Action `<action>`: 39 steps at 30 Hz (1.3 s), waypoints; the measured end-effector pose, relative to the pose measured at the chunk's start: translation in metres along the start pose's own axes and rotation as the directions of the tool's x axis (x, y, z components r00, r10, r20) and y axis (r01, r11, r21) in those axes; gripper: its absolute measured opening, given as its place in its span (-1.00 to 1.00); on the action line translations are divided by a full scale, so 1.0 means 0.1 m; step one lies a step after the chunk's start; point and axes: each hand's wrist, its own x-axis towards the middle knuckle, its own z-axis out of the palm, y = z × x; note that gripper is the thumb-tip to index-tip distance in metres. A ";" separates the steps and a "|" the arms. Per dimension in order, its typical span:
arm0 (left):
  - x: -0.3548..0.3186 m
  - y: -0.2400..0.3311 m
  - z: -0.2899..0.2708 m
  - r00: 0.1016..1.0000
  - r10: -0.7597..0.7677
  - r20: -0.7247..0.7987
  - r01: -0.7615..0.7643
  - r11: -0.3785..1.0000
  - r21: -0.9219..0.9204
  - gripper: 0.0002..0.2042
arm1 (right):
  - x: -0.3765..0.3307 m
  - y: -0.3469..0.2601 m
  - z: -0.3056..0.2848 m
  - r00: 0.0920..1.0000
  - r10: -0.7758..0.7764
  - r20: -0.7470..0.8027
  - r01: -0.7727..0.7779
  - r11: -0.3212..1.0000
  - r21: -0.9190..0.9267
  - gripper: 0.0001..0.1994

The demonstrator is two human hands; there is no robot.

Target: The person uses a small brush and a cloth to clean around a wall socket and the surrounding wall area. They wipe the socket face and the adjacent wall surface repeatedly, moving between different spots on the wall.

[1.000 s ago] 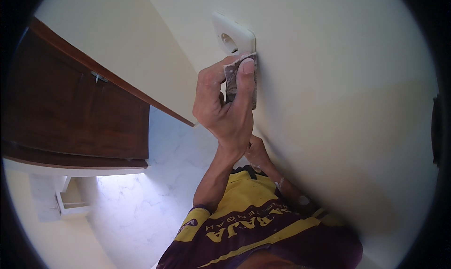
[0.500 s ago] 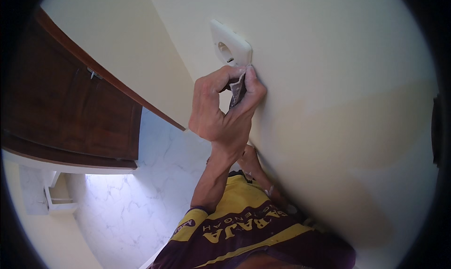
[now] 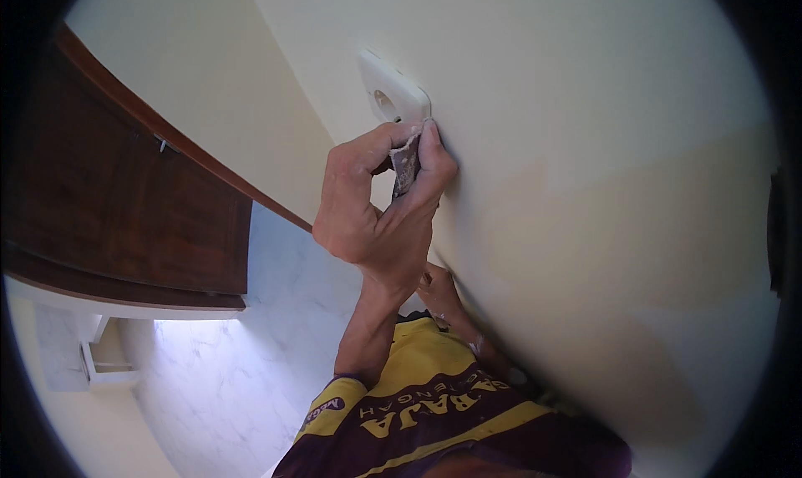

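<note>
My left hand (image 3: 380,198) is raised to the wall with thumb and fingers pinched together. Between them is a small folded grey-brown sheet (image 3: 406,165), dusted white, that looks like sandpaper. The fingertips, whitened with dust, are right at the lower edge of a white wall socket (image 3: 405,98) with a round recess, partly covering that edge. Lower down, my right hand (image 3: 433,284) is close to the wall, partly behind my left forearm. Its fingers are hidden, so what it holds, if anything, does not show.
The cream wall (image 3: 585,169) rises close along my right side, with a darker patch on it. To the left is a brown wooden door (image 3: 134,185) with a metal handle. A pale marbled floor (image 3: 284,269) lies below, and a white frame-like fixture (image 3: 109,369) stands at lower left.
The view has shifted, so the socket and my left hand appear slightly further left and lower. The folded sheet shows more of its face; the pinch stays at the socket's lower edge.
</note>
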 end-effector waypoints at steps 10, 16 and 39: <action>0.09 0.06 -0.02 0.999 0.047 0.007 -0.047 0.998 0.030 -0.80 | 0.03 0.14 0.04 0.999 -0.036 -0.018 0.037 0.998 0.056 -0.74; 0.01 0.01 -0.03 0.999 0.034 -0.004 -0.034 0.999 0.031 -0.78 | 0.03 0.15 0.07 0.995 -0.083 -0.047 0.088 0.989 0.122 -0.75; -0.03 0.15 -0.04 0.999 -0.028 -0.042 0.028 0.999 -0.016 -0.77 | -0.15 -0.01 -0.06 0.999 -0.034 0.000 0.034 0.999 0.033 -0.70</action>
